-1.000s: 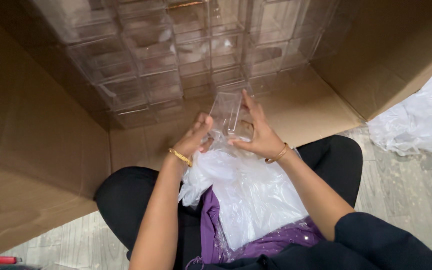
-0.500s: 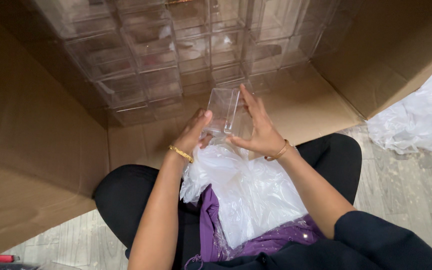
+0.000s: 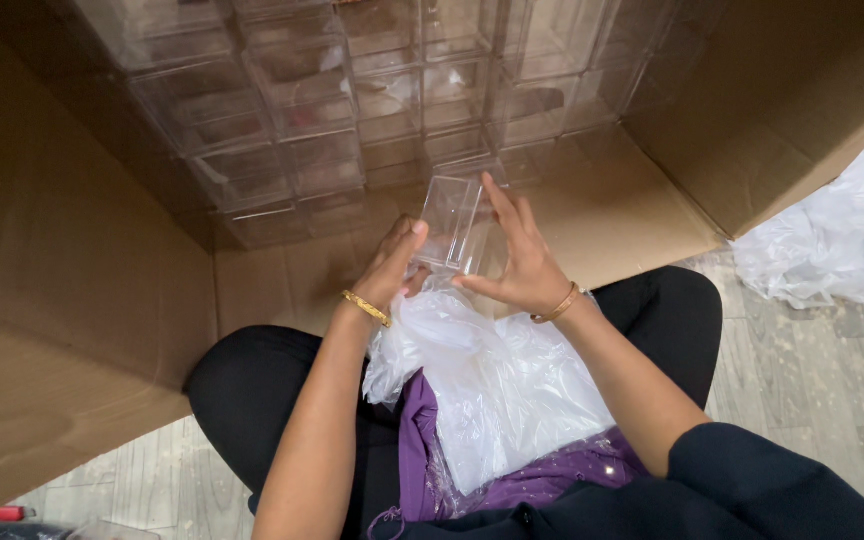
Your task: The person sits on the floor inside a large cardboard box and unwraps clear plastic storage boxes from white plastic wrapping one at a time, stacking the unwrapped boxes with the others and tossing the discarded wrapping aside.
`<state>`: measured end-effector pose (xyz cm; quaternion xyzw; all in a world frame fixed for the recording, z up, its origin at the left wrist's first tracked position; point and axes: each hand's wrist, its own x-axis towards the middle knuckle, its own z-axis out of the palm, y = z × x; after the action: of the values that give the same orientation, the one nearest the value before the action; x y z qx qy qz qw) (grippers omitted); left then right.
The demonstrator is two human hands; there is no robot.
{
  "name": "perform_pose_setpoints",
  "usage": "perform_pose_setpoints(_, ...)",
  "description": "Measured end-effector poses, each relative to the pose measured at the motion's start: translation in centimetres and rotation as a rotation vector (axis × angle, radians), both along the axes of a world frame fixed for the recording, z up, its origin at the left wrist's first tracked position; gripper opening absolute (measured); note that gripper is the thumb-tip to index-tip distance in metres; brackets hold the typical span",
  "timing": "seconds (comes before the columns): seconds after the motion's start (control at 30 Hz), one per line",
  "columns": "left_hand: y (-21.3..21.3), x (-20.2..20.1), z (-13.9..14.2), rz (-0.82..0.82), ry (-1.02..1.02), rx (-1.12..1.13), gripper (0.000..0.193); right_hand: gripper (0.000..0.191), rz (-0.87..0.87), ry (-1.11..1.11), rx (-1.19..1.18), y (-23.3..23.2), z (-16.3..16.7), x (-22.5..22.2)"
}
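A large brown cardboard carton [image 3: 72, 330] lay open on its side on a pale wood-grain floor [image 3: 802, 370], its back filled with stacked rows of clear plastic boxes [image 3: 352, 110]. The seated person held one small clear plastic rectangular box [image 3: 449, 222] upright just in front of those rows, above a crumpled white plastic bag [image 3: 492, 380] in the lap. The left hand [image 3: 392, 265] gripped its lower left side, thumb against the wall; the right hand [image 3: 517, 255] pressed open fingers along its right face. The step looked like unwrapped stock being placed; seating it would call for lining it squarely with the lowest row.
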<state>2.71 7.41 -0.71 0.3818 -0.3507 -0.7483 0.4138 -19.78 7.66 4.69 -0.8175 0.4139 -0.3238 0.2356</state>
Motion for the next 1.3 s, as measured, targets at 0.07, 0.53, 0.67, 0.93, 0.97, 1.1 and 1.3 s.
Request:
perform_pose_setpoints(0.07, 0.1, -0.1, 0.2, 0.016, 0.011, 0.021, 0.037, 0.122, 0.004, -0.011, 0.003, 0.1, 0.0, 0.1)
perform_pose_setpoints(0.53, 0.8, -0.8, -0.2, -0.196, -0.123, 0.034, 0.042, 0.128, 0.138, 0.099, 0.089, -0.5, -1.4, -1.8)
perform_pose_setpoints(0.67, 0.0, -0.6, -2.2, -0.086, -0.25, -0.029, 0.047, 0.131, -0.083, 0.058, 0.122, 0.1, -3.0, -1.7)
perform_pose_setpoints(0.93, 1.3, 0.0, -5.7, -0.174, -1.017, -0.299, 0.039, 0.151, -0.63, 0.241, 0.239, -0.1, -8.5, 1.0)
perform_pose_setpoints(0.97, 1.5, 0.0, -5.7, -0.194, -1.051, -0.313, 0.039, 0.153, -0.609, 0.194, 0.209, -0.1, -9.0, 0.5)
perform_pose_setpoints(1.1, 2.4, -0.9, -5.7, -0.28, -1.163, -0.349, 0.04, 0.149, -0.426, 0.026, 0.165, 1.4, -10.7, -3.7)
perform_pose_setpoints(1.3, 3.7, -5.0, -5.8, -0.502, -1.459, -0.359, 0.037, 0.143, -0.273, 0.249, 0.296, 4.1, -11.8, -8.5)
